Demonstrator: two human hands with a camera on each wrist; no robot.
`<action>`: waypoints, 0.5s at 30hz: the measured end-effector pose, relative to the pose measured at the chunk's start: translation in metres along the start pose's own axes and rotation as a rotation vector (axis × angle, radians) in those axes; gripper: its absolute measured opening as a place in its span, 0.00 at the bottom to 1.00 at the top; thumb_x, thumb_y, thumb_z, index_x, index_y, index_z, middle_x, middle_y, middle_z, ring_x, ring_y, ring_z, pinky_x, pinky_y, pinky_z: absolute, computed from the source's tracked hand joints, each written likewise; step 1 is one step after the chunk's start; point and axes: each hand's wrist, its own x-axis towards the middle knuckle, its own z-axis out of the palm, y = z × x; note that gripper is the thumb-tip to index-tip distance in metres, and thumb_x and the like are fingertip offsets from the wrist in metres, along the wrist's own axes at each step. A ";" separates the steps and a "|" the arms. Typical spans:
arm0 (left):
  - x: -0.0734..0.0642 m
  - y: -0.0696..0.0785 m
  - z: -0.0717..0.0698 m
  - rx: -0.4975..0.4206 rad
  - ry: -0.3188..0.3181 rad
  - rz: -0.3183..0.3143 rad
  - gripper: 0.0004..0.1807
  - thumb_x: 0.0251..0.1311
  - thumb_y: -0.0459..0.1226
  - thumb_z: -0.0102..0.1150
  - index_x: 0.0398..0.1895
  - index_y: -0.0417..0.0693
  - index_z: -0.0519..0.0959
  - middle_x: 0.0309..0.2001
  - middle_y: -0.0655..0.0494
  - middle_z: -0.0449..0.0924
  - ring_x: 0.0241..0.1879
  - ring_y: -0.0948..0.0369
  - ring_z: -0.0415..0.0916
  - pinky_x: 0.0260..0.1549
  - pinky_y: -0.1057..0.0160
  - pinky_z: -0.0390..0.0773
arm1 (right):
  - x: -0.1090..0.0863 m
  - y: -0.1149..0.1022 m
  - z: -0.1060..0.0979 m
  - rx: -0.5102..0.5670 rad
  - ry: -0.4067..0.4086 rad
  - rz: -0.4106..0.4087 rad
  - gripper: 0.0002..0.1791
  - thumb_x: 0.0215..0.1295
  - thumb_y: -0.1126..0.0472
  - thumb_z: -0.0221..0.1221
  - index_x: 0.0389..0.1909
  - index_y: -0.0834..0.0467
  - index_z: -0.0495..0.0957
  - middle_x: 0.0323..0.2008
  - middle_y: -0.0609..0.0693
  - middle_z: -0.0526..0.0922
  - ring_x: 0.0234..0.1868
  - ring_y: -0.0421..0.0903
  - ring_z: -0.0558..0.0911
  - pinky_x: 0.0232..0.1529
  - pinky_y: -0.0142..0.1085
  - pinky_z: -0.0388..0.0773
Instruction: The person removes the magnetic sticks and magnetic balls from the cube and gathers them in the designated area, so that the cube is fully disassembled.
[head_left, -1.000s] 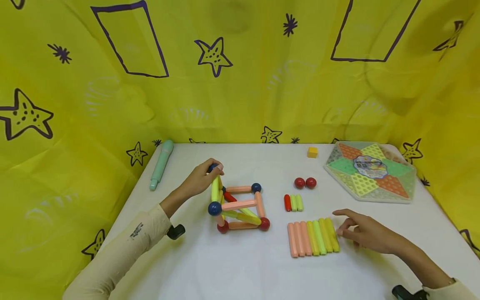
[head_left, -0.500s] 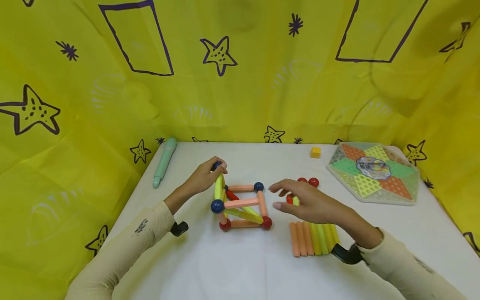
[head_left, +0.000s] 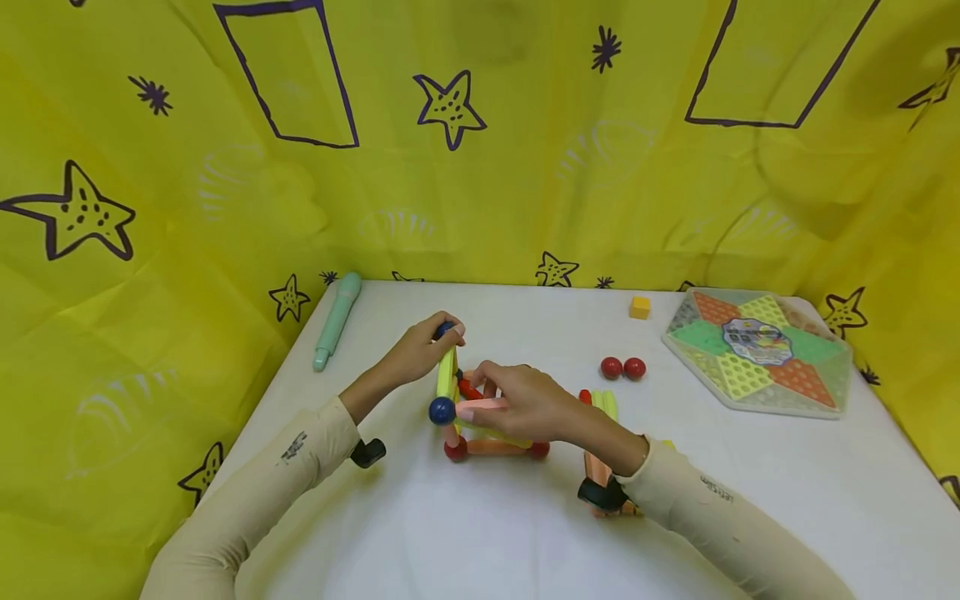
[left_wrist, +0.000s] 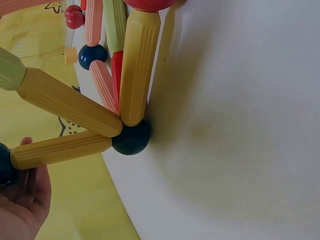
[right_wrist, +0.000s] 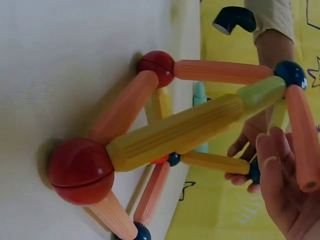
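The ball-and-rod frame [head_left: 497, 447] is set on the white table [head_left: 420, 533], below the two hands, and a pink rod [right_wrist: 305, 142] is held against its near blue ball [head_left: 442, 410]. For good work here, the rod is best guided by light fingertip pressure, its end seated squarely on the ball, since the joints are probably magnetic and could be levered apart by a twist. The diagonal of a yellow rod [right_wrist: 180, 131] and a green rod [right_wrist: 262, 97], joined to the same ball, is best left unknocked. By the left hand [head_left: 422, 350], the upper blue ball [head_left: 444, 328] is gripped, the forearm being stretched in from the left. By the right hand [head_left: 536, 404], the pink rod is pinched, fingers bent and forearm slanted in from the right; in the right wrist view, its other end is left bare, joined to no ball.
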 end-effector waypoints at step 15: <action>0.000 0.002 0.000 0.002 -0.009 -0.007 0.19 0.78 0.50 0.43 0.56 0.45 0.73 0.51 0.39 0.82 0.49 0.52 0.79 0.50 0.51 0.77 | 0.011 0.005 0.016 -0.147 0.109 -0.202 0.18 0.62 0.43 0.67 0.25 0.51 0.77 0.17 0.39 0.65 0.18 0.33 0.66 0.19 0.25 0.60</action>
